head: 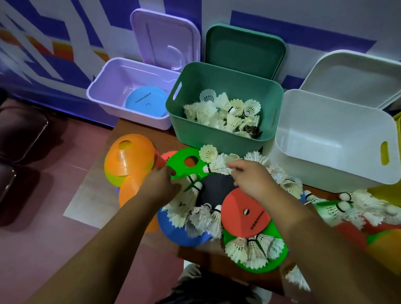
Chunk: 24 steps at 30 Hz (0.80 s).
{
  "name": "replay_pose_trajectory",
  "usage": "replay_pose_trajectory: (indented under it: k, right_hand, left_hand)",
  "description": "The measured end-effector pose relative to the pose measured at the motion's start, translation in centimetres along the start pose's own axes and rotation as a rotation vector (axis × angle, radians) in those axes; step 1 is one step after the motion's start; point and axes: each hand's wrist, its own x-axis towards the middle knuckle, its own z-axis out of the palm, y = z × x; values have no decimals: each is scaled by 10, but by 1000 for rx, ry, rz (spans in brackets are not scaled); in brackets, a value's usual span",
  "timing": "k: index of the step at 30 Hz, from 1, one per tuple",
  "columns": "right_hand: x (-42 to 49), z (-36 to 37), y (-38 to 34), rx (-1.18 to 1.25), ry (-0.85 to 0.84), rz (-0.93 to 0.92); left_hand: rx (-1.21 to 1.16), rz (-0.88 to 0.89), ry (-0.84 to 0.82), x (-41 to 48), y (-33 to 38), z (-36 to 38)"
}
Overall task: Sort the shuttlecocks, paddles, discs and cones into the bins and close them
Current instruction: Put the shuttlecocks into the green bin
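Standing open: three bins (222, 129), one blue disc (145, 101); both hands' fingers (232, 166) pinching shuttlecocks (218, 165).

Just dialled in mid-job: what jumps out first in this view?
Three open bins stand along the wall: a purple bin holding a blue disc, a green bin heaped with white shuttlecocks, and an empty white bin. In front, bright cones, discs and loose shuttlecocks litter the table, with orange cones stacked at the left. Both hands work in the pile, the right hand at a shuttlecock, the left hand by a green cone.
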Motion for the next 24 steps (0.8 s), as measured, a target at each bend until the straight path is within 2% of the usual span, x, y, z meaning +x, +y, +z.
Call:
replay_pose_trajectory:
  k: [5,9,13,18,24]
  right_hand:
    - [-6,1,-1,-20,28,-1]
    - [-14,-10,-2,-72,152,-49]
    - [-20,-27,-4,-10,266,-92]
    - [-28,-47,-15,62,331,-169]
    - [-16,-76,-36,175,463,-184]
  left_hand:
    - [-54,-63,41,-8,-9,14]
    - [-107,-87,82,-10,-3,14]
    - [-263,-113,154,-10,9,4]
    - [-488,-79,252,-16,37,-21]
    - [-555,28,354,-7,67,-60]
